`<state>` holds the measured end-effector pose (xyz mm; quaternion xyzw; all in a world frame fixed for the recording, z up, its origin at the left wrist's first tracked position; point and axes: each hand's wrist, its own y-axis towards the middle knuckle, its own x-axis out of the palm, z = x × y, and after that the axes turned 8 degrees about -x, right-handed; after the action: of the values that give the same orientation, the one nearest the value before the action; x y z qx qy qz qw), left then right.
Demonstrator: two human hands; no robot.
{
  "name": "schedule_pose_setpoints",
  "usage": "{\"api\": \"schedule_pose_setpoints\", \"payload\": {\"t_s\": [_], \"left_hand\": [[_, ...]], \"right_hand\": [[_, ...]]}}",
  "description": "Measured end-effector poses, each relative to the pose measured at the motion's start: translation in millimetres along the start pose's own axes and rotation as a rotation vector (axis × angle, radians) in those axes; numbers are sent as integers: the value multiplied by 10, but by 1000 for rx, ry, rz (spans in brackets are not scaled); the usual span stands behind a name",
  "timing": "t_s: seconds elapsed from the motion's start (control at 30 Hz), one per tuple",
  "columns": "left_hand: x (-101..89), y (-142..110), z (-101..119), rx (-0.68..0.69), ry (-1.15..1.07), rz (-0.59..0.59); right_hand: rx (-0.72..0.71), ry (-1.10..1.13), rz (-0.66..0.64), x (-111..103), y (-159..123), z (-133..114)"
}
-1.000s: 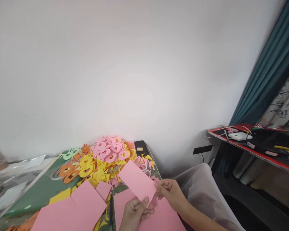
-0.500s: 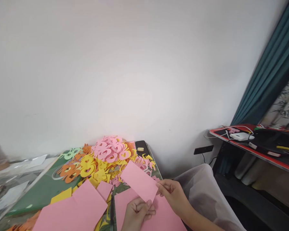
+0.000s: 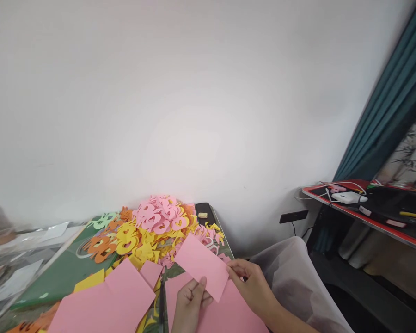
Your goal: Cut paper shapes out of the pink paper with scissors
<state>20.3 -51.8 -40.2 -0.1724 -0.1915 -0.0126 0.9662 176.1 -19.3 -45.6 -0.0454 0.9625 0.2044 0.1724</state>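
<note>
A small rectangle of pink paper [image 3: 201, 264] is held up between both hands, tilted above a larger pink sheet [image 3: 241, 311] on the table. My left hand [image 3: 191, 298] pinches its lower left edge, thumb on top. At its right edge my right hand [image 3: 248, 279] grips the paper between thumb and fingertips. Left of the hands lie more pink sheets [image 3: 100, 303], overlapping, with yellow paper [image 3: 90, 280] partly under them. Just beyond the held paper rises a heap of pink paper cut-outs [image 3: 159, 213] with heart-shaped holes.
Yellow cut-outs [image 3: 126, 237] and orange cut-outs [image 3: 100, 247] lie beside the heap on a green mat [image 3: 60, 277]. A black phone [image 3: 205, 212] with a small pale block on it is near the wall. At right stands a red-edged table [image 3: 367, 212]; a translucent white cover [image 3: 280, 263] is nearer.
My left hand has shifted its hold up and leftward along the edge of the pink paper, uncovering the lower corner. My right hand keeps its pinch at the right edge.
</note>
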Motion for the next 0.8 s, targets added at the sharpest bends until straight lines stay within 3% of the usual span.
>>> {"api": "schedule_pose_setpoints", "payload": {"t_s": [0.1, 0.23, 0.37, 0.57, 0.8], "left_hand": [[9, 13, -68, -8, -29, -23], [37, 15, -190, -39, 23, -80], [42, 3, -310, -12, -4, -153], [-38, 64, -413, -16, -127, -473], [-66, 190, -452, -38, -90, -412]], "right_hand": [[-244, -210, 64, -2, -47, -33], [-465, -377, -62, 37, -128, -127], [-476, -441, -146, 93, -196, -163], [-422, -425, -136, 119, -221, -133], [-406, -398, -106, 118, -215, -186]]}}
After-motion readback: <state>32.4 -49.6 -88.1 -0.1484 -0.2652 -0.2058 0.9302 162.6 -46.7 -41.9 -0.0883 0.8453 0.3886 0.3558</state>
